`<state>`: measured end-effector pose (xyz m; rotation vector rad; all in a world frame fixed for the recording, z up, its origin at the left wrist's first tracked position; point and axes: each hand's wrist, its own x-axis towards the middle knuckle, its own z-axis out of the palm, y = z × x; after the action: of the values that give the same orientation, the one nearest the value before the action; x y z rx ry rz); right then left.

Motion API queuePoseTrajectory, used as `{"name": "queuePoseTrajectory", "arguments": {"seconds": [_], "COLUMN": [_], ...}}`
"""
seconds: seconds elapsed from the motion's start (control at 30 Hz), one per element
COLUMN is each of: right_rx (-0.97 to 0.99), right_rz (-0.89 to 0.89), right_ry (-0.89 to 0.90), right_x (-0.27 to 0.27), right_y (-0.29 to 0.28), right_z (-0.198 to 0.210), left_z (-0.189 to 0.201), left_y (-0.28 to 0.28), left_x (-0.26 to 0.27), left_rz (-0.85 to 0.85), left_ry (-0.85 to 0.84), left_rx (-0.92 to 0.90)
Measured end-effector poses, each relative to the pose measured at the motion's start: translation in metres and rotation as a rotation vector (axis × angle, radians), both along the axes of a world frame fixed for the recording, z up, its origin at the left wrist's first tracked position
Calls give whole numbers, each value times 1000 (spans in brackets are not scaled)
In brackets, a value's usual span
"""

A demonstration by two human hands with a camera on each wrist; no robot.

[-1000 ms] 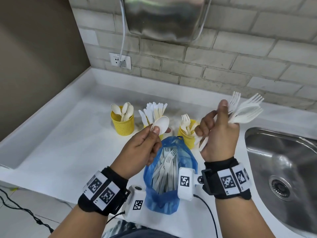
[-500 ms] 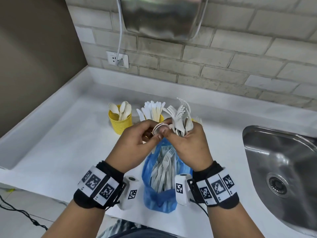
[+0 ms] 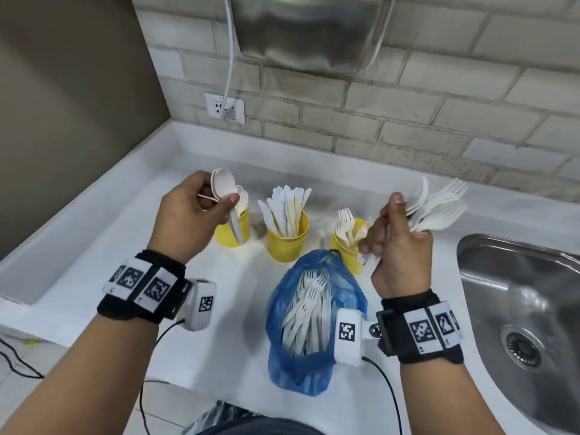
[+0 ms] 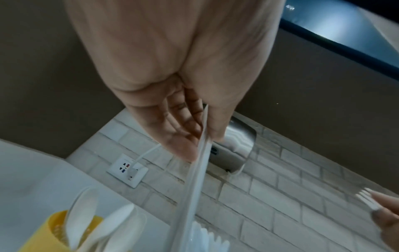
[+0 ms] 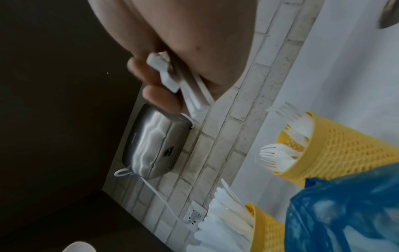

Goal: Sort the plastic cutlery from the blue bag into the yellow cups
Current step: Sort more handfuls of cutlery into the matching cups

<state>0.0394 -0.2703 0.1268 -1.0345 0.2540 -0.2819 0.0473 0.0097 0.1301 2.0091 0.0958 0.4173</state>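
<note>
Three yellow mesh cups stand in a row on the white counter: a spoon cup [image 3: 230,229] at left, a knife cup [image 3: 288,241] in the middle, a fork cup [image 3: 346,246] at right. An open blue bag [image 3: 314,312] of white forks lies in front of them. My left hand [image 3: 191,215] pinches white spoons [image 3: 223,183] just above the spoon cup [image 4: 45,233], bowls up and handles [image 4: 194,184] pointing down. My right hand [image 3: 398,243] grips a bundle of white forks [image 3: 436,208] above and right of the fork cup [image 5: 336,151], their handles [image 5: 185,88] in its fist.
A steel sink [image 3: 521,312] is set into the counter at right. On the brick wall hang a steel hand dryer [image 3: 307,29] and a socket [image 3: 224,108] with its white cable. The counter's front edge [image 3: 37,334] lies near my left wrist.
My hands, together over the bag half a second ago, have parted. The left carried spoons left to the spoon cup. The right moved right and up with the forks.
</note>
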Motion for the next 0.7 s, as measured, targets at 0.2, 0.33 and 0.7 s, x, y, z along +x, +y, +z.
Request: {"name": "queuePoseTrajectory", "arguments": {"seconds": [0.2,0.33,0.7], "right_rx": [-90,-168,-190], "right_rz": [-33,-7,7], "right_ry": [-9,17,63], "right_x": [8,14,28], "right_y": [-2,2,3], "right_z": [-8,-16,-32], "left_z": [-3,-16,-66], "left_y": [24,28,25], "left_x": [49,77,97], "left_rz": [153,173,176], "left_ry": [13,61,92], "left_rx": [129,303,622]}}
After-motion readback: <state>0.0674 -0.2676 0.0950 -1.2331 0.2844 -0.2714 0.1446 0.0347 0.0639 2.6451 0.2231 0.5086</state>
